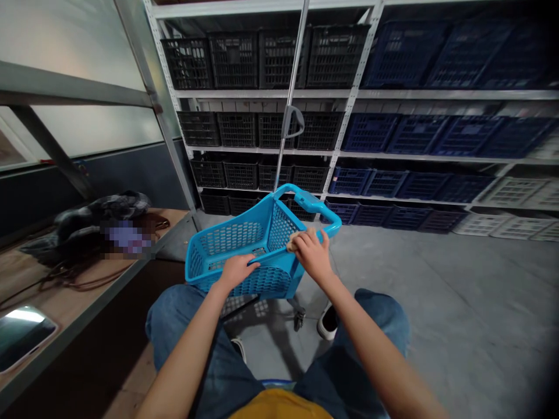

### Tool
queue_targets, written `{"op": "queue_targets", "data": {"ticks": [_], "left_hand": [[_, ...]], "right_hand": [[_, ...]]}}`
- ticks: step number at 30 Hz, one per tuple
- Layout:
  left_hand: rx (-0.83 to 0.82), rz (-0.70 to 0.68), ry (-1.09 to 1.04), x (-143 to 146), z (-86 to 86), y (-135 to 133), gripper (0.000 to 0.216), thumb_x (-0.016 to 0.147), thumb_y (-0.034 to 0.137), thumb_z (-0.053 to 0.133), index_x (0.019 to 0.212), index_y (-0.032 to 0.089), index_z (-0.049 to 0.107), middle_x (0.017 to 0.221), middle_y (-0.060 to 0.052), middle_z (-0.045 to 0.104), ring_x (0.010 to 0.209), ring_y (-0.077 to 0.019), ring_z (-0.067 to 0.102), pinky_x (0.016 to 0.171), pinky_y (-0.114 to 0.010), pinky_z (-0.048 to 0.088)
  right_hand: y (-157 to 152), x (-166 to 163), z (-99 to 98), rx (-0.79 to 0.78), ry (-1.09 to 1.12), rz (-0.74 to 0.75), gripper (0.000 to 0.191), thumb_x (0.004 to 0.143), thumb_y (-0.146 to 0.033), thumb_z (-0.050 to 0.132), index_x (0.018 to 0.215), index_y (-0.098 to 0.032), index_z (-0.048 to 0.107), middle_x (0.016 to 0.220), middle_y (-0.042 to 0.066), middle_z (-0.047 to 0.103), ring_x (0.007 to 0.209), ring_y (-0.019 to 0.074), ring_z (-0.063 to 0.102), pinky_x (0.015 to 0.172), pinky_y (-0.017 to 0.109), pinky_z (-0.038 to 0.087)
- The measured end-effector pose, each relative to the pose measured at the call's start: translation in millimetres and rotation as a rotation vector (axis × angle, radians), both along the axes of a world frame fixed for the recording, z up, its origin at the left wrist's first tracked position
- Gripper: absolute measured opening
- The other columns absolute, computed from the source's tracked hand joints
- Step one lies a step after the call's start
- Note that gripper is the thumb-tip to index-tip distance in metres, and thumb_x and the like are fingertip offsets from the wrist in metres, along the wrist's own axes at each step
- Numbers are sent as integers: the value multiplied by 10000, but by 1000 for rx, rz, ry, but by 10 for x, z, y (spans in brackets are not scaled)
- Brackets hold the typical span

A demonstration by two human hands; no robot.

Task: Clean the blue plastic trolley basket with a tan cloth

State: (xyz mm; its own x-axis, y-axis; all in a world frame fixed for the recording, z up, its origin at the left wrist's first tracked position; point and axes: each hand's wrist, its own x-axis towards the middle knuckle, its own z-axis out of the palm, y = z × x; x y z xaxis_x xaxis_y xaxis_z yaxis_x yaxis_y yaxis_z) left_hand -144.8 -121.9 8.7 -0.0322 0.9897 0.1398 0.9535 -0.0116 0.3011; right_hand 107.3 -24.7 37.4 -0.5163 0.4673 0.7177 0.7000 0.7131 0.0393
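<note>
A light blue plastic shopping basket (244,238) on small wheels stands tilted in front of my knees, its long metal pull handle (290,99) rising toward the shelves. My left hand (236,270) grips the basket's near rim, fingers curled over the edge. My right hand (311,251) is closed on a small beige cloth or sponge (293,241) pressed against the basket's side near the blue carry handle (312,203). I am seated, with jeans-covered legs below.
Metal shelving (349,93) with black crates (262,58) and dark blue crates (437,134) fills the back wall. A wooden bench (65,291) on the left holds a dark bundle of fabric (96,224), cables and a phone (21,334). Grey concrete floor (458,302) spreads to the right.
</note>
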Motion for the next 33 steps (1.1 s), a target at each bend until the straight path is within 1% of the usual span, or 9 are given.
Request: {"op": "queue_targets", "data": {"ticks": [3, 9, 13, 16, 18, 22, 26, 30, 33], "left_hand": [[-7, 12, 2, 34, -13, 10, 343, 918, 514, 461, 1000, 266, 683, 963, -30, 728, 899, -210, 658, 691, -253, 383], [-9, 36, 56, 33, -24, 9, 327, 908, 501, 488, 998, 250, 678, 919, -33, 733, 870, -219, 668, 650, -261, 371], [-16, 5, 61, 4, -27, -4, 354, 918, 522, 455, 991, 251, 671, 927, -26, 730, 876, -216, 666, 656, -260, 377], [-9, 2, 66, 12, -37, -10, 365, 924, 522, 444, 1030, 250, 663, 965, -34, 728, 910, -221, 661, 679, -260, 387], [-5, 8, 73, 33, -46, -8, 364, 927, 515, 440, 1040, 247, 660, 987, -39, 726, 925, -226, 660, 688, -262, 392], [-18, 18, 63, 77, -40, 5, 381, 926, 527, 433, 1038, 247, 666, 988, -44, 727, 928, -234, 664, 700, -264, 407], [-51, -14, 9, 19, 13, -2, 350, 916, 485, 474, 1072, 238, 668, 1008, -53, 726, 956, -234, 658, 757, -267, 434], [-112, -44, -52, -198, 33, -101, 355, 884, 467, 534, 1167, 284, 644, 1111, -29, 709, 1018, -232, 642, 841, -271, 444], [-118, 31, -89, -345, -17, -202, 346, 868, 483, 552, 1135, 292, 659, 1105, -19, 711, 1025, -225, 640, 861, -269, 444]], "right_hand": [[0, -56, -19, 0, 17, -3, 138, 898, -201, 507, 1012, -217, 583, 1058, 70, 624, 1078, 255, 494, 1102, 523, 213], [-225, -675, -266, -30, -210, 158, 153, 942, -205, 424, 987, -204, 570, 863, 33, 571, 855, 205, 487, 977, 417, 355], [-55, -359, -101, 7, -288, 162, 132, 943, -235, 458, 1010, -217, 571, 892, 36, 591, 870, 201, 486, 950, 415, 344], [139, 83, 92, 38, -280, 126, 174, 923, -253, 500, 1067, -207, 584, 1029, 75, 617, 988, 227, 489, 997, 422, 308], [182, 206, 122, 54, -236, 94, 200, 918, -236, 495, 1092, -202, 586, 1118, 89, 608, 1073, 245, 472, 1036, 429, 275], [30, -146, -121, 23, -123, 43, 197, 901, -229, 502, 1072, -195, 594, 1068, 94, 613, 1063, 258, 465, 1044, 444, 257], [-127, -572, -321, 7, -211, 137, 179, 895, -229, 497, 1037, -198, 602, 916, 71, 603, 884, 232, 470, 932, 401, 308], [-10, -347, -169, 24, -343, 236, 181, 902, -238, 496, 1046, -197, 598, 897, 71, 585, 849, 218, 455, 821, 352, 305], [84, -144, -65, 29, -306, 161, 179, 911, -274, 492, 1023, -185, 600, 920, 83, 582, 886, 229, 450, 856, 363, 284]]}}
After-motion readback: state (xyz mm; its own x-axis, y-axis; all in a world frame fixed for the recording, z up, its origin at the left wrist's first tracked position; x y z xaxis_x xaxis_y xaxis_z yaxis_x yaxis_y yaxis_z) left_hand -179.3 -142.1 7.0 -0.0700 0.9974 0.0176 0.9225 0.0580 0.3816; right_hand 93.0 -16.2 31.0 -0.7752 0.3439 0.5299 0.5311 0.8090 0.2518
